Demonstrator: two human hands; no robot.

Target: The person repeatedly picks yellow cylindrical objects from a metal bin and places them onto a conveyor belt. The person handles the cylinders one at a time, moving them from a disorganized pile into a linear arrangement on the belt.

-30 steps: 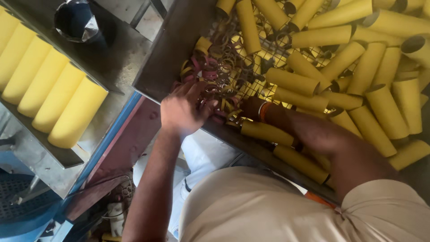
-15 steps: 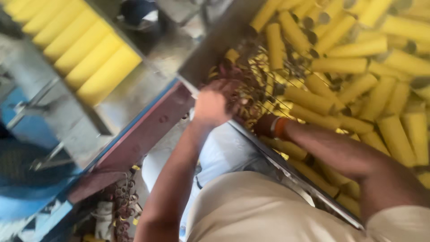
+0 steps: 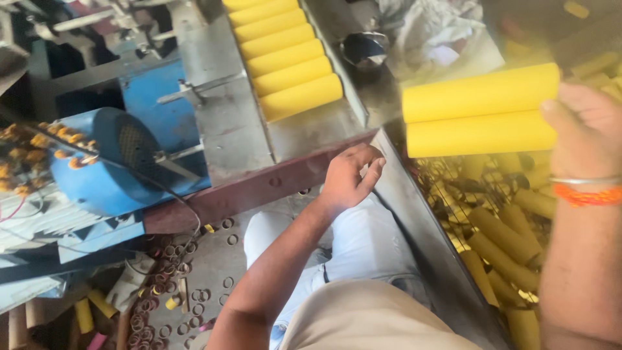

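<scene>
Right hand (image 3: 586,129) clamps two yellow cardboard tubes (image 3: 479,113) at one end; left hand (image 3: 350,175) empty, fingers loosely curled.
Tubes look light, stiff, crushable, smooth; grip mid-length, not ends.

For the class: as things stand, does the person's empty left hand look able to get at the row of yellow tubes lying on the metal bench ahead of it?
Probably yes. The left hand is open and empty, hovering at the bench's dark red edge. Only bare metal lies between it and the nearest tube in the row of yellow tubes. The right hand is busy holding two yellow tubes.

Two yellow tubes (image 3: 481,111), in my right hand (image 3: 586,133)

Smooth, bright cylinders, lying level, stacked one on the other and touching; I grip their right ends above the bin of tubes (image 3: 502,240).
</scene>
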